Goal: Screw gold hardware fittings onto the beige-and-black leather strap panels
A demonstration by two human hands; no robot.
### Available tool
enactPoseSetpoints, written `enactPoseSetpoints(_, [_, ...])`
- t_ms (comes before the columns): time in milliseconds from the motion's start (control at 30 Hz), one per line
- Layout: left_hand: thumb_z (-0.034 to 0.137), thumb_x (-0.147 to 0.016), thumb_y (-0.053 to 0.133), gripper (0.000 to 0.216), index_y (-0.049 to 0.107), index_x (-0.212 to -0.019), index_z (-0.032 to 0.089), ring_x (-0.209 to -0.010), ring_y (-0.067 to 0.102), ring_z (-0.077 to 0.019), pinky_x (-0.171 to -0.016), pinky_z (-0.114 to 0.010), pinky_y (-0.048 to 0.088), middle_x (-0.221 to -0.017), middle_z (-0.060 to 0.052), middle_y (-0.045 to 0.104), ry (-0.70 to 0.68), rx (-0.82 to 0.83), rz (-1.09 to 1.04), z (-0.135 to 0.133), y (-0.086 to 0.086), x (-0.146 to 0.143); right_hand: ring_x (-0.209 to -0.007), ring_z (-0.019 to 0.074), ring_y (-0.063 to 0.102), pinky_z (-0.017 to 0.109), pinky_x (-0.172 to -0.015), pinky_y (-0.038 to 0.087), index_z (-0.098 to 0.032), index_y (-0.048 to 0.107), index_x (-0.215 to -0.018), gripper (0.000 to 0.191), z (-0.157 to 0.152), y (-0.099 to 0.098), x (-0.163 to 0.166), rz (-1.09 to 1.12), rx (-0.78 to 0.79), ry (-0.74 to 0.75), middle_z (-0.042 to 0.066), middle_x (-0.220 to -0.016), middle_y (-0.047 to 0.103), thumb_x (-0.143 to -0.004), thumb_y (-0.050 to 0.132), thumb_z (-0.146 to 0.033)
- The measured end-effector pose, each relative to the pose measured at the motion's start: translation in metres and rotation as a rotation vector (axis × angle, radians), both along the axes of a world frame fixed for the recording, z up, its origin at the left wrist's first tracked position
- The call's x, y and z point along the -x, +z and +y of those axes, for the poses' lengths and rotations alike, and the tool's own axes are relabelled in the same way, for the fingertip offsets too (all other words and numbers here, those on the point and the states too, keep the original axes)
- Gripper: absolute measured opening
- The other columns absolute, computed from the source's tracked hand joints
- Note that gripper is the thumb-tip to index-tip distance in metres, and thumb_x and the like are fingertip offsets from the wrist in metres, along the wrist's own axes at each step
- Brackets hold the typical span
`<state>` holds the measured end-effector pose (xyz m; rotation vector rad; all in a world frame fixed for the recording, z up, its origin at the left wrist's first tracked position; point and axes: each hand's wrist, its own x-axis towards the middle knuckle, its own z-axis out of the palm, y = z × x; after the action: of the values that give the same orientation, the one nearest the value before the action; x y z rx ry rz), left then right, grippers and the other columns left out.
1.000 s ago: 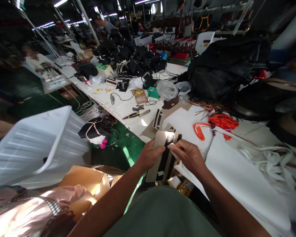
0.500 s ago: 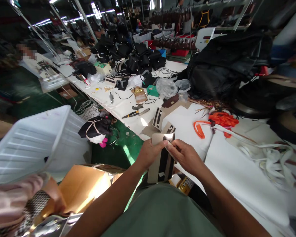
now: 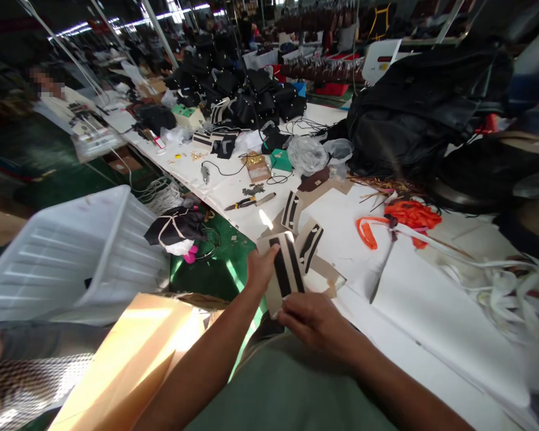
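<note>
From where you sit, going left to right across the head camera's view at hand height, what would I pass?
White plastic crate → black bundle on the green floor → left hand → striped card it holds → orange strap → white cords.

Single head-worn view, forward and down, close over the worktable (image 3: pixel 435 335).
</note>
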<state>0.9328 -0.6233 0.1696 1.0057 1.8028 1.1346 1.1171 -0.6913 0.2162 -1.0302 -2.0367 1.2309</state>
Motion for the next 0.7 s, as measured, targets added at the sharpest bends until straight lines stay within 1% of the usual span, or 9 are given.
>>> enactPoseSetpoints(33, [0.046, -0.085, 0.076, 0.039, 0.079, -0.105, 0.013, -0.099, 0.078, -0.0302, -0.085, -0.037, 0.061, -0.104, -0.013, 0.083, 0.036, 0.010, 0.018, 0.000, -0.006, 0.014, -0.068, 0.0154, 0.054, 0.028, -0.067, 0.040, -0.023, 0.061, -0.076, 0.038, -0.003, -0.007, 0.002, 0.040, 0.069, -0.020, -0.001, -0.074, 0.062, -0.104, 0.055, -0.047])
enactPoseSetpoints(67, [0.046, -0.084, 0.076, 0.040, 0.079, -0.106, 0.013, -0.102, 0.077, -0.0308, -0.088, -0.038, 0.060, -0.107, -0.013, 0.083, 0.060, 0.025, 0.037, -0.002, -0.012, 0.028, -0.070, 0.0160, 0.056, 0.028, -0.067, 0.041, -0.024, 0.064, -0.078, 0.038, -0.004, -0.018, 0.002, 0.073, 0.153, -0.092, 0.000, -0.076, 0.065, -0.103, 0.055, -0.051])
enactPoseSetpoints(167, [0.046, -0.080, 0.079, 0.037, 0.080, -0.101, 0.015, -0.103, 0.078, -0.0333, -0.091, -0.041, 0.060, -0.104, -0.013, 0.083, 0.095, 0.097, 0.081, -0.021, -0.025, 0.066, -0.075, 0.0179, 0.062, 0.028, -0.068, 0.046, -0.023, 0.073, -0.090, 0.042, 0.004, -0.066, -0.011, 0.060, 0.396, -0.360, -0.001, -0.083, 0.071, -0.099, 0.054, -0.059])
enactPoseSetpoints(267, [0.043, -0.078, 0.081, 0.032, 0.081, -0.095, 0.015, -0.100, 0.079, -0.0345, -0.090, -0.042, 0.061, -0.098, -0.012, 0.084, 0.114, 0.178, 0.094, -0.048, -0.038, 0.085, -0.068, 0.0180, 0.059, 0.028, -0.063, 0.042, -0.021, 0.070, -0.080, 0.046, 0.015, -0.119, -0.032, -0.064, 0.465, -0.478, -0.001, -0.071, 0.067, -0.095, 0.055, -0.062])
enactPoseSetpoints(367, [0.043, -0.078, 0.081, 0.031, 0.081, -0.095, 0.016, -0.099, 0.079, -0.0340, -0.089, -0.042, 0.062, -0.097, -0.012, 0.084, 0.126, 0.237, 0.082, -0.064, -0.051, 0.087, -0.064, 0.0184, 0.057, 0.029, -0.060, 0.039, -0.022, 0.062, -0.067, 0.051, 0.024, -0.161, -0.045, -0.200, 0.483, -0.563, -0.001, -0.062, 0.062, -0.093, 0.056, -0.065])
enactPoseSetpoints(467, [0.044, -0.078, 0.082, 0.032, 0.081, -0.096, 0.017, -0.098, 0.080, -0.0328, -0.088, -0.041, 0.062, -0.097, -0.011, 0.084, 0.103, 0.276, 0.048, -0.065, -0.062, 0.086, -0.064, 0.0185, 0.057, 0.029, -0.060, 0.040, -0.023, 0.054, -0.061, 0.056, 0.035, -0.191, -0.050, -0.347, 0.503, -0.623, -0.002, -0.058, 0.057, -0.096, 0.055, -0.067])
enactPoseSetpoints(533, [0.044, -0.078, 0.082, 0.034, 0.081, -0.098, 0.017, -0.098, 0.080, -0.0324, -0.088, -0.040, 0.062, -0.098, -0.010, 0.084, 0.084, 0.289, 0.028, -0.061, -0.066, 0.087, -0.067, 0.0175, 0.060, 0.029, -0.064, 0.046, -0.021, 0.057, -0.066, 0.055, 0.044, -0.207, -0.051, -0.435, 0.531, -0.619, -0.002, -0.063, 0.058, -0.100, 0.057, -0.063])
enactPoseSetpoints(633, [0.045, -0.078, 0.082, 0.035, 0.081, -0.099, 0.017, -0.099, 0.080, -0.0331, -0.088, -0.041, 0.062, -0.100, -0.011, 0.084, 0.075, 0.310, 0.018, -0.054, -0.072, 0.094, -0.077, 0.0164, 0.066, 0.032, -0.074, 0.057, -0.015, 0.068, -0.091, 0.042, 0.056, -0.225, -0.049, -0.549, 0.597, -0.577, 0.001, -0.084, 0.068, -0.104, 0.061, -0.055])
enactPoseSetpoints(700, [0.045, -0.078, 0.082, 0.034, 0.082, -0.097, 0.017, -0.099, 0.080, -0.0336, -0.087, -0.041, 0.061, -0.099, -0.011, 0.084, 0.076, 0.333, 0.019, -0.050, -0.075, 0.101, -0.086, 0.0178, 0.070, 0.035, -0.079, 0.061, -0.014, 0.070, -0.109, 0.036, 0.063, -0.235, -0.046, -0.626, 0.638, -0.551, 0.004, -0.101, 0.072, -0.104, 0.064, -0.050])
